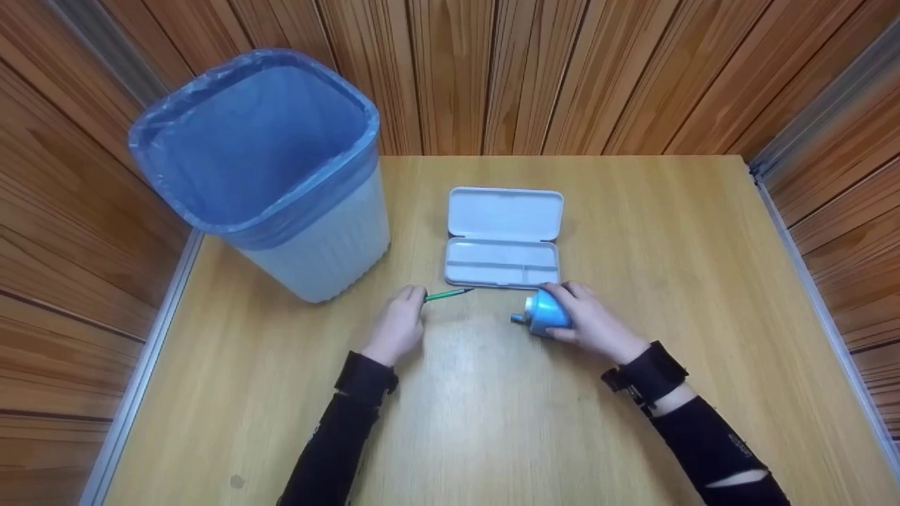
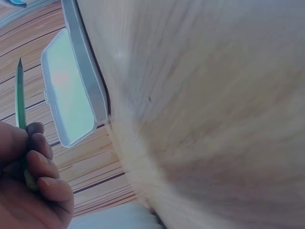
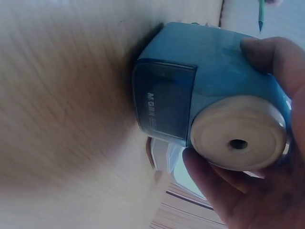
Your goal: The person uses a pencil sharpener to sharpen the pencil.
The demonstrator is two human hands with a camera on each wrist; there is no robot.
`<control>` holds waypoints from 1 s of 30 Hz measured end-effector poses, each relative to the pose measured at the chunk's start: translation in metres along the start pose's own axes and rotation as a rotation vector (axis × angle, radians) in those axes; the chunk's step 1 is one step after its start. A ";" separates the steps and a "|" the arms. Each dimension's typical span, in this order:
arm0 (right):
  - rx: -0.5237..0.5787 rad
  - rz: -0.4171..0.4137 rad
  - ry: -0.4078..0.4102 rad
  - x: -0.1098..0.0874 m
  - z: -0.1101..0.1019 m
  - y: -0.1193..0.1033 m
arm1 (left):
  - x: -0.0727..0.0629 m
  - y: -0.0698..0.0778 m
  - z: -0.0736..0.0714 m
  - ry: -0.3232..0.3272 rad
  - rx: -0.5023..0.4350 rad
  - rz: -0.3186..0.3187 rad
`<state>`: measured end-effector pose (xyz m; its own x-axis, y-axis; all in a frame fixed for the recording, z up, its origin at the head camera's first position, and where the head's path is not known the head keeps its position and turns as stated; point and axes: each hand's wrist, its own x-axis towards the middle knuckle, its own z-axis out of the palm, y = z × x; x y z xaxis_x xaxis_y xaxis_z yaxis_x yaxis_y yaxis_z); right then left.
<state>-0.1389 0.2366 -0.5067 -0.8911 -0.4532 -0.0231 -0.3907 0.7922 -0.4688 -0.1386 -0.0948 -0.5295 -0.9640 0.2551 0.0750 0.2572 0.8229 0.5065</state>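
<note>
Two hands at work over a wooden counter [image 1: 478,436], with the left hand [image 1: 398,325] curled round a green pencil [image 1: 448,294], its grip closed on the shaft; the dark tip projects past the fingers and points to the right, just in front of the case. The right hand [image 1: 592,323] has its grip spread as wide as the body of a blue sharpener [image 1: 550,314], thumb and fingers holding it from opposite sides, just beside the near right corner of the case. A crank [image 1: 519,318] projects from the sharpener towards the left; the right wrist view shows a pale disc [image 3: 214,131] with a dark central hole, and a dark panel [image 3: 166,102] bearing white lettering. Whether the sharpener's base touches the counter is not certain. The white case [image 1: 485,254] lies unfolded beyond the hands, its lid [image 1: 505,213] on the far side and its near half divided into compartments. At far left stands a pale bin [image 1: 337,242], its blue liner [image 1: 253,140] folded over the rim. Wood-panelled walls [image 1: 457,77] enclose the scene, and black bands [image 1: 367,378] encircle both wrists
</note>
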 end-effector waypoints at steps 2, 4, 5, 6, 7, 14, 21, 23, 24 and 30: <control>-0.002 0.030 -0.018 0.000 0.000 0.001 | -0.001 0.000 0.000 0.000 -0.001 0.002; -0.003 0.045 -0.032 -0.001 -0.001 0.002 | -0.001 0.000 0.001 -0.004 -0.006 -0.001; -0.001 0.049 -0.041 -0.002 -0.002 0.003 | -0.002 -0.001 0.001 -0.005 -0.012 -0.005; 0.000 0.048 -0.048 -0.002 -0.004 0.004 | -0.002 -0.001 0.001 -0.007 -0.017 -0.007; 0.002 0.043 -0.056 -0.003 -0.005 0.004 | -0.002 -0.001 0.002 -0.007 -0.021 -0.009; 0.001 -0.043 -0.052 -0.002 -0.022 0.003 | -0.004 -0.005 0.005 0.014 -0.014 0.026; -0.097 -0.037 -0.105 0.005 -0.023 -0.010 | -0.004 -0.001 0.003 -0.002 -0.019 0.000; -0.129 -0.036 -0.103 0.008 -0.021 -0.012 | -0.003 0.000 0.003 -0.012 -0.017 -0.009; -0.136 -0.028 -0.101 0.009 -0.020 -0.013 | -0.003 0.001 0.002 -0.015 -0.016 -0.012; -0.119 0.089 -0.098 0.013 -0.020 -0.018 | -0.003 0.003 0.003 -0.011 -0.009 -0.008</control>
<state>-0.1484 0.2245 -0.4811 -0.8990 -0.4121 -0.1482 -0.3409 0.8710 -0.3538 -0.1344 -0.0920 -0.5309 -0.9652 0.2541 0.0614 0.2487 0.8205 0.5147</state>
